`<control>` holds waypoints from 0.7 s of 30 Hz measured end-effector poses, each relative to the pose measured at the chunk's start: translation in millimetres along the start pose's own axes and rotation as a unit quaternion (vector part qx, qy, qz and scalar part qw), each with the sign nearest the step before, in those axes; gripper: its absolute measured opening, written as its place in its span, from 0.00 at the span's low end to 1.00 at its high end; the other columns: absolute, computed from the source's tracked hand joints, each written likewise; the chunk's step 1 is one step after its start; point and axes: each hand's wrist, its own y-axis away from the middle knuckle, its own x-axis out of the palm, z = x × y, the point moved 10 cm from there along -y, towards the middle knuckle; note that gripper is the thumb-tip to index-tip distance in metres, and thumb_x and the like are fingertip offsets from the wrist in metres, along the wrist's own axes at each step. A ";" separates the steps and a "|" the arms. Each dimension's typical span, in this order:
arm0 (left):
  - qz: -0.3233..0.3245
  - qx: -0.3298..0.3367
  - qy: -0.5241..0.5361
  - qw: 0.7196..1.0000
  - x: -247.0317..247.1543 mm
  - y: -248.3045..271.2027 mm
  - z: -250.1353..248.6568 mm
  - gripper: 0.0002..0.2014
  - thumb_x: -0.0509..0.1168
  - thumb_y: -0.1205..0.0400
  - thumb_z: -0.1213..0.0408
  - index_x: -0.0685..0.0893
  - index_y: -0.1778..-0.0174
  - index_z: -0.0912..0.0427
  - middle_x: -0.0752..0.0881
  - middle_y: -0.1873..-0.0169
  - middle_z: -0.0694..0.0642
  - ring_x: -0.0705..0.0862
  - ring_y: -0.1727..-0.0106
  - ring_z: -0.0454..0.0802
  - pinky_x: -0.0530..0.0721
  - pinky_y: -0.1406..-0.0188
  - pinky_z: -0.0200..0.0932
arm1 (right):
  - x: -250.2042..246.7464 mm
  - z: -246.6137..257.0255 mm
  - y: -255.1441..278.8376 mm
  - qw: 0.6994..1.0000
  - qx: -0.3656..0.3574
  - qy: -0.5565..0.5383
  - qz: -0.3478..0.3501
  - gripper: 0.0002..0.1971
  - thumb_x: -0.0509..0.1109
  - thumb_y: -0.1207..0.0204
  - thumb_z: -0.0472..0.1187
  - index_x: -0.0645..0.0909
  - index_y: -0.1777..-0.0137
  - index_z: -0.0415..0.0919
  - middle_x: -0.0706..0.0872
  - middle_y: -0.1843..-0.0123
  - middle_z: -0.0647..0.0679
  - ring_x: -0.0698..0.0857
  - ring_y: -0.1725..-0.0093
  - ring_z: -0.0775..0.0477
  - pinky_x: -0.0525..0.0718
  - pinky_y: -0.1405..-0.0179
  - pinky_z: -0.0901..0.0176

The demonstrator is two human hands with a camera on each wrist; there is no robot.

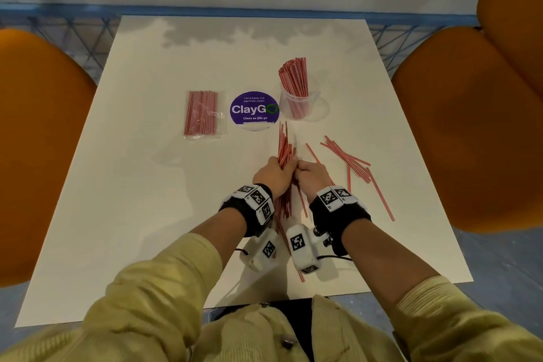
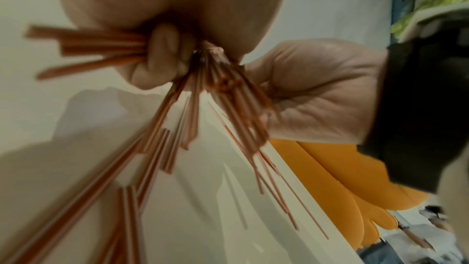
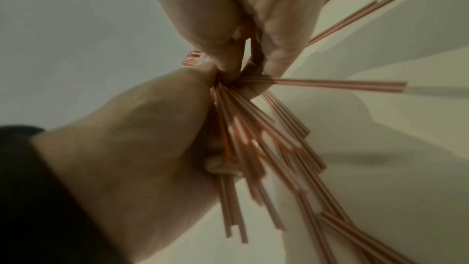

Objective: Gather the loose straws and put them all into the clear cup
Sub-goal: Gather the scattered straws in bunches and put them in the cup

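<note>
A white desk (image 1: 147, 185) fills the head view, with orange chairs (image 1: 470, 126) on both sides. Toward the far middle of it stand, from left to right, a sealed clear packet of straws (image 1: 202, 113), a round purple sticker (image 1: 254, 110) reading "ClayGo", and the clear cup (image 1: 298, 104). The cup is upright and already holds a thick sheaf of red-and-white striped straws that lean left and rise well above its rim.

Nearer the person, both hands meet over the middle of the desk. The left hand (image 1: 274, 175) is curled round a bundle of straws (image 1: 285, 150), thin and red-and-white striped, whose far ends fan out uneven toward the sticker and cup while the near ends trail under the wrists. The right hand (image 1: 311, 176) touches the left, its fingers curled in and pinching the same bundle; in the right wrist view one straw sticks out sideways from the grip.

To the right of the hands a scatter of loose straws (image 1: 352, 161) lies flat on the desk, some crossing, one long one (image 1: 382, 197) reaching toward the right edge. A few more show under the wrist cameras near the front edge.
</note>
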 end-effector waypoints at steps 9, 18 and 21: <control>-0.032 0.023 0.214 0.976 -17.2 4.0 -4.3 0.14 0.54 0.15 0.56 0.80 0.53 0.62 0.82 0.59 0.57 0.80 0.51 0.57 0.74 0.49 0.46 | 0.8 12.0 3.8 0.997 -0.002 -0.074 0.011 0.07 0.71 0.27 0.31 0.83 0.63 0.42 0.84 0.67 0.48 0.84 0.64 0.49 0.85 0.62 0.65; -0.105 0.048 0.329 0.937 -52.8 3.5 -8.0 0.14 0.52 0.14 0.56 0.77 0.55 0.60 0.81 0.67 0.53 0.78 0.65 0.49 0.77 0.54 0.47 | 15.3 7.6 5.3 0.999 0.002 0.028 0.042 0.24 0.60 0.25 0.64 0.80 0.52 0.42 0.87 0.56 0.45 0.86 0.54 0.43 0.85 0.43 0.46; -0.108 0.056 0.383 0.916 -61.4 4.5 -10.3 0.10 0.51 0.13 0.57 0.72 0.51 0.60 0.82 0.71 0.52 0.79 0.70 0.47 0.79 0.65 0.40 | 45.7 -10.5 22.0 0.951 0.151 -0.208 0.174 0.35 0.47 0.20 0.65 0.80 0.47 0.31 0.84 0.57 0.36 0.85 0.60 0.41 0.88 0.56 0.49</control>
